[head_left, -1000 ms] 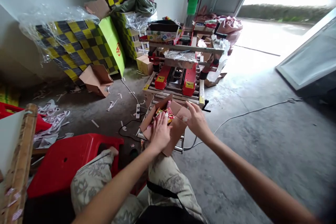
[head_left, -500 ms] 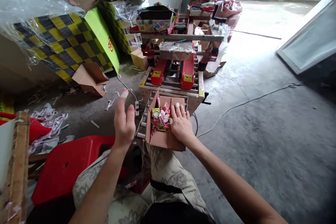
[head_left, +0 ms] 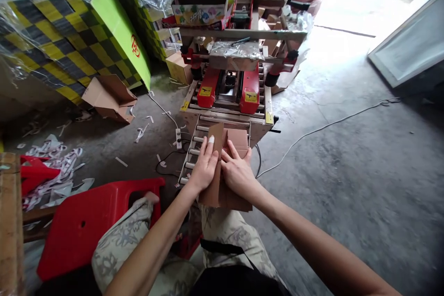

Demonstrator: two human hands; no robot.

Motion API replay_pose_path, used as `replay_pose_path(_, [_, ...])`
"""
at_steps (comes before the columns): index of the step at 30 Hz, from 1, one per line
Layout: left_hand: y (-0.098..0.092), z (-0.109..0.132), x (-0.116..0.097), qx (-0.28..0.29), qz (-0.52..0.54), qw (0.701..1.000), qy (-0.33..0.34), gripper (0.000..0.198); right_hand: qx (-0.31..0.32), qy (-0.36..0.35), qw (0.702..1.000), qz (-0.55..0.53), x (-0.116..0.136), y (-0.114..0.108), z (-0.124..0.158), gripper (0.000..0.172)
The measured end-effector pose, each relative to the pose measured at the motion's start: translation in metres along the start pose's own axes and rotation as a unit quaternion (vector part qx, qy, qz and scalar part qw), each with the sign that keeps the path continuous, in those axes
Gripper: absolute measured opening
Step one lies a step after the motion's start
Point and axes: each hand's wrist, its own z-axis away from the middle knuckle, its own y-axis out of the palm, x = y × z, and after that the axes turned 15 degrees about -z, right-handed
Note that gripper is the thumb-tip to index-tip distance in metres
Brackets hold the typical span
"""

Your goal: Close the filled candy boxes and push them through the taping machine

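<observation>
A small cardboard box (head_left: pixel 237 138) stands on the roller conveyor (head_left: pixel 190 165) in front of my knees. Against the outer face of its raised left flap (head_left: pixel 217 185) lies my left hand (head_left: pixel 205 166), fingers stretched and one fingertip wrapped in white. My right hand (head_left: pixel 237 169) rests over the box top with its fingers spread, touching the right side and reaching toward the flap. The flap is tilted partway over the opening. The wrapped packets inside are almost wholly hidden by the flap and my hands.
Beyond the box stands a taping machine (head_left: pixel 229 88) with red side guides. A red stool (head_left: pixel 93 222) is at my left, beside paper scraps (head_left: pixel 57 166). An opened carton (head_left: pixel 109 99) and checkered stacked boxes (head_left: pixel 62 41) stand further left. A cable (head_left: pixel 319 129) crosses the floor at right.
My left hand has come from the raised position at left onto the box's left flap, which is now folded up and inward. The packets have become covered. My right hand stays on the box.
</observation>
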Motion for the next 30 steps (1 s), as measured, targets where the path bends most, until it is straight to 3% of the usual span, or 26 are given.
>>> replay_pose_path(2, [0.000,0.000,-0.003,0.004,-0.052,0.999,0.012,0.056,-0.048,-0.007,0.998,-0.042,-0.001,0.001,0.002,0.043])
replay_pose_path(4, [0.001,0.001,-0.008,0.013,-0.106,0.994,0.008,0.055,-0.140,-0.014,0.983,-0.121,-0.004,0.002,0.006,0.040])
replay_pose_path(7, [0.003,0.003,-0.020,0.029,-0.211,0.977,-0.030,0.054,-0.277,-0.016,0.923,-0.267,-0.010,0.001,0.010,0.034])
replay_pose_path(9, [0.006,0.003,-0.029,0.031,-0.285,0.956,-0.055,0.053,-0.309,-0.010,0.898,-0.312,-0.013,0.000,0.009,0.029])
replay_pose_path(11, [0.006,0.003,-0.037,0.029,-0.326,0.943,-0.067,0.052,-0.295,-0.002,0.908,-0.296,-0.011,0.000,0.010,0.022])
replay_pose_path(13, [0.006,0.003,-0.040,0.034,-0.328,0.941,-0.076,0.051,-0.248,0.003,0.940,-0.235,-0.005,0.001,0.015,0.020])
replay_pose_path(15, [0.005,0.003,-0.040,0.040,-0.301,0.949,-0.085,0.049,-0.174,-0.008,0.973,-0.151,0.005,0.005,0.028,0.036])
replay_pose_path(18, [0.006,-0.001,-0.032,0.018,-0.228,0.970,-0.081,0.049,-0.078,-0.042,0.995,-0.040,0.018,0.015,0.052,0.083])
replay_pose_path(20, [0.008,-0.006,-0.023,-0.013,-0.162,0.985,-0.064,0.047,-0.056,-0.049,0.997,0.009,0.021,0.023,0.061,0.093])
replay_pose_path(22, [0.009,-0.012,-0.011,-0.065,-0.079,0.994,-0.049,0.045,-0.046,-0.056,0.997,0.040,0.015,0.027,0.055,0.092])
replay_pose_path(26, [0.007,0.001,0.015,-0.199,0.069,0.976,-0.045,0.041,-0.044,-0.079,0.993,0.077,-0.027,0.013,-0.006,0.087])
replay_pose_path(30, [0.003,0.058,0.033,-0.177,0.128,0.973,-0.073,0.035,-0.081,-0.086,0.989,0.085,-0.069,-0.036,-0.097,0.075])
